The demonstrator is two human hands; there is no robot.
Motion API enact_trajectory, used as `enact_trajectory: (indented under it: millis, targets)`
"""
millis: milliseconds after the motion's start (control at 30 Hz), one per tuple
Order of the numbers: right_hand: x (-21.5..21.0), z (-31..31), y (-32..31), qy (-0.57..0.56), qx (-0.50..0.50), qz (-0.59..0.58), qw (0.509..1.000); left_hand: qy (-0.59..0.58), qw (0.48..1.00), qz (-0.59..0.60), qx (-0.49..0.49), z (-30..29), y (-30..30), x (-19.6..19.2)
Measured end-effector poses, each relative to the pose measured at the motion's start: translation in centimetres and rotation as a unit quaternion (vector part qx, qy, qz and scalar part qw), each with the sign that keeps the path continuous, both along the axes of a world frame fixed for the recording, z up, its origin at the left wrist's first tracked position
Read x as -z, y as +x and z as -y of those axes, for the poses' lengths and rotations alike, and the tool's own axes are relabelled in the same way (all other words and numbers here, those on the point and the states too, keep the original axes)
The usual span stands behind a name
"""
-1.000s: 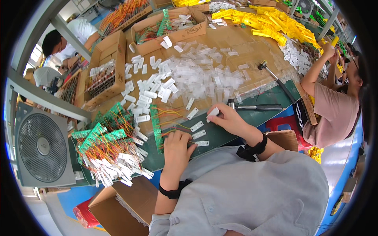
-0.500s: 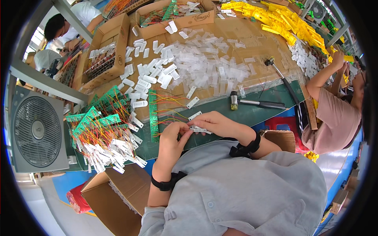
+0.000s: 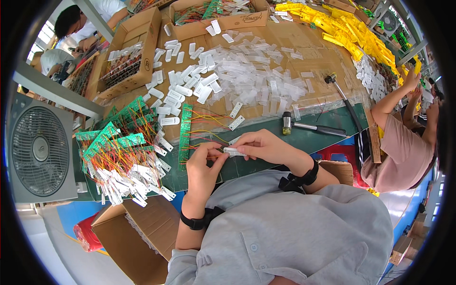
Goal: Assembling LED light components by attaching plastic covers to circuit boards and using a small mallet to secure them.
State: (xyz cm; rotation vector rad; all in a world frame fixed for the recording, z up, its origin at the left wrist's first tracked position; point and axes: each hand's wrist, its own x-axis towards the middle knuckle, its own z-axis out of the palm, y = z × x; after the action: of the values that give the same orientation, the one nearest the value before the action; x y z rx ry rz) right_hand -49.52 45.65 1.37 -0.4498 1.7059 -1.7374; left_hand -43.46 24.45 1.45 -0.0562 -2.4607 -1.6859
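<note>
Grey plastic frames a box fan (image 3: 40, 151) at the far left, beside a heap of green circuit strips (image 3: 116, 142) with coloured wires and white tags piled on the green table (image 3: 266, 142). One more green strip (image 3: 184, 137) is laid upright just right of the heap. The left hand (image 3: 202, 168) is closed, its fingertips pinching wires at the end of a small white plastic casing (image 3: 234, 152). That casing is gripped from above by the right hand (image 3: 266, 146), just over the table's near edge. Beyond, loose white casings (image 3: 242, 78) are spread over brown cardboard. A small hammer (image 3: 311, 127) is seen lying to the right, near a seated person's pink sleeve (image 3: 396, 147).
</note>
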Motion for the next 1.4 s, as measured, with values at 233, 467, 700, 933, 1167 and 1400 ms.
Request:
enact_trajectory:
  millis: [233, 467, 700, 933, 1167, 1400]
  targets:
    - [-0.4, 0.5, 0.7, -0.002, 0.013, -0.092, 0.996, -0.014, 1.000, -0.002, -0.004, -0.1, 0.0, -0.1]
    - [-1.2, 1.4, 1.1, 0.117, 0.049, -0.263, 0.956, -0.045, 0.998, -0.042, 0.007, 0.0, 0.0, 0.0]
    - [-0.4, 2.1, 1.2, 0.038, 0.064, -0.123, 0.990, -0.042, 0.993, -0.104, -0.035, 0.4, 0.2, 0.1]
    - [-0.4, 2.5, 1.1, 0.038, 0.074, -0.191, 0.978, -0.010, 0.994, -0.090, -0.054, 0.5, 0.0, 0.4]
    - [-0.3, 3.2, 1.3, 0.057, 0.118, -0.174, 0.976, -0.008, 0.995, -0.085, -0.055, 0.7, 0.0, 0.6]
    - [1.2, 3.3, 1.2, 0.007, 0.146, -0.241, 0.959, -0.008, 0.995, -0.089, -0.048, 0.5, 0.1, 1.1]
